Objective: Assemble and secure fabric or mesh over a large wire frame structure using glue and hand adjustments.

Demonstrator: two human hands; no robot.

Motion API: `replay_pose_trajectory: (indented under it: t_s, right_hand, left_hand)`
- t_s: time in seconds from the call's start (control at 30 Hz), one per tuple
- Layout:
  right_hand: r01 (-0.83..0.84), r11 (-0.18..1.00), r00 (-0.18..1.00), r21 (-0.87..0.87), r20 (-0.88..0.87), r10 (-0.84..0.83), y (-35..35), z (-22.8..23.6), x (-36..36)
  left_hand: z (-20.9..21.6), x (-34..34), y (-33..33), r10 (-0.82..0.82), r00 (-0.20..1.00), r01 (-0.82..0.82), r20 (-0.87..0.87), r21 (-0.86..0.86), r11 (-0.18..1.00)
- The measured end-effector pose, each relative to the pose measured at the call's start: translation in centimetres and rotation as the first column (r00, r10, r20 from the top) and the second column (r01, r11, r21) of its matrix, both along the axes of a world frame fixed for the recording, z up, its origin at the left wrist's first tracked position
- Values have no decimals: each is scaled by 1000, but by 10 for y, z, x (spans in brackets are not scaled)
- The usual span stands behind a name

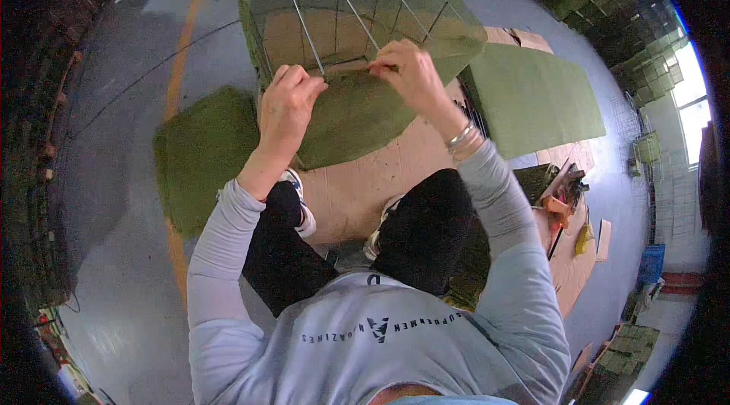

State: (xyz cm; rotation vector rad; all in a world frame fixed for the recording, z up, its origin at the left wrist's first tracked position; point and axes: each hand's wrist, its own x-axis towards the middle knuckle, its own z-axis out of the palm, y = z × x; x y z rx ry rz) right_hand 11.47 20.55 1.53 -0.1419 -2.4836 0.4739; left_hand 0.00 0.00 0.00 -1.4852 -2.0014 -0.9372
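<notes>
1. Two hands meet on one wire of the frame (357, 2), the lowest cross wire, where the green cloth (350, 112) is pulled up against it.
2. The left hand (287, 104) is closed in a fist on the cloth's top edge, just left of the middle upright wire of the frame, knuckles up.
3. The right hand (411, 74) pinches narrow, fingertips together at the same wire; whether it holds a thin tool or only cloth and wire I cannot tell.
4. That wire runs left to right between the hands, so the pinch point lies just left of the right hand and right of the left fist. The right hand is the nearer one.
5. The cloth hangs from the frame toward the person's knees, its long side following the wire.
6. Below the frame lies a board (357, 184) on the floor, with a green mat (201, 154) to the frame's lower left and a green sheet (532, 97) to its right.
</notes>
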Motion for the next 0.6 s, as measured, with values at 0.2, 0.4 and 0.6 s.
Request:
replay_pose_trajectory:
  t_s: [0.2, 0.4, 0.6]
  right_hand:
    - [-264, 949, 837, -172, 448, 314, 25, 46, -28]
    - [-236, 948, 763, -216, 563, 318, 23, 49, -31]
    - [-111, 954, 740, -279, 618, 267, 21, 47, -28]
  left_hand:
    - [7, -2, 7, -1, 984, 9, 178, -43, 999]
    - [7, -9, 4, -2, 980, 22, 198, -96, 995]
    - [18, -5, 3, -27, 932, 90, 361, -158, 983]
